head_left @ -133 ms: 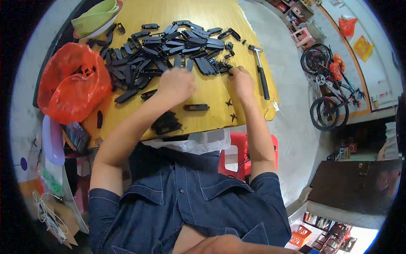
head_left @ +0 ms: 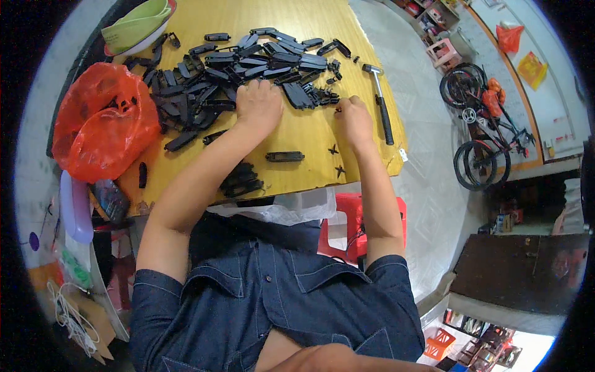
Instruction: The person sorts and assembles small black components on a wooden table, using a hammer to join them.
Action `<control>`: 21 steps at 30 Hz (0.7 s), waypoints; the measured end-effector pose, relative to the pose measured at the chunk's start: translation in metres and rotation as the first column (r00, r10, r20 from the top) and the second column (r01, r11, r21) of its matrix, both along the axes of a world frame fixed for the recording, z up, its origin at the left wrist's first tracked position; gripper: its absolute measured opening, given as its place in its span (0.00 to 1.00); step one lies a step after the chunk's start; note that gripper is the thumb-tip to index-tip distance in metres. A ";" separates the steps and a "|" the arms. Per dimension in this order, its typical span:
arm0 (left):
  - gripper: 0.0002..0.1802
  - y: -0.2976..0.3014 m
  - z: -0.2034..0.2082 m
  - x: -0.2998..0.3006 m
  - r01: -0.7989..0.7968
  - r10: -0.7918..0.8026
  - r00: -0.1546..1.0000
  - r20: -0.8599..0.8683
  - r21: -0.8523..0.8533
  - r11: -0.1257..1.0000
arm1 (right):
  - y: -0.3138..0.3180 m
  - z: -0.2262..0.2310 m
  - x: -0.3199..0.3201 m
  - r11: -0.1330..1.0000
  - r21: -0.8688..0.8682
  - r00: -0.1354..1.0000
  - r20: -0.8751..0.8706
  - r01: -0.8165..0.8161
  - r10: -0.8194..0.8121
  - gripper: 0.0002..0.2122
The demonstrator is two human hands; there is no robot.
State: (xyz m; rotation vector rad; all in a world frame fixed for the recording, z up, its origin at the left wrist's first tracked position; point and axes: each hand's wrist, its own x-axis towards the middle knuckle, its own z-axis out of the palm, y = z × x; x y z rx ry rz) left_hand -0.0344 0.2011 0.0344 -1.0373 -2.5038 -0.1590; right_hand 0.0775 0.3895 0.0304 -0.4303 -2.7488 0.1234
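A heap of long black plastic parts (head_left: 254,59) covers the far middle of the yellow table. My left hand (head_left: 259,108) is at the heap's near edge, fingers curled downward, knuckles up; its fingertips are hidden, so what it grips does not show. To its right, my right hand (head_left: 355,123) has its fingers drawn together beside a cluster of small black pieces (head_left: 325,97). Whether a piece is between those fingers is too small to tell. A single black part (head_left: 285,157) lies flat nearer me, and two small cross-shaped black pieces (head_left: 340,170) rest below my right hand.
A hammer (head_left: 379,105) lies along the table's right side. On the left stand a red plastic bag (head_left: 102,133) and stacked green bowls (head_left: 137,28). More black parts (head_left: 240,181) sit stacked at the front edge. A red stool (head_left: 353,226) is below it; bicycles (head_left: 480,130) stand off right.
My left hand has moved slightly away from me, now covering black parts that showed beyond its fingers. The right hand has barely moved.
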 end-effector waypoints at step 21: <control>0.10 -0.056 0.004 0.013 0.360 -0.393 0.809 0.436 0.161 0.919 | -0.059 -0.002 0.021 0.974 -0.170 0.988 0.017 -0.149 0.154 0.06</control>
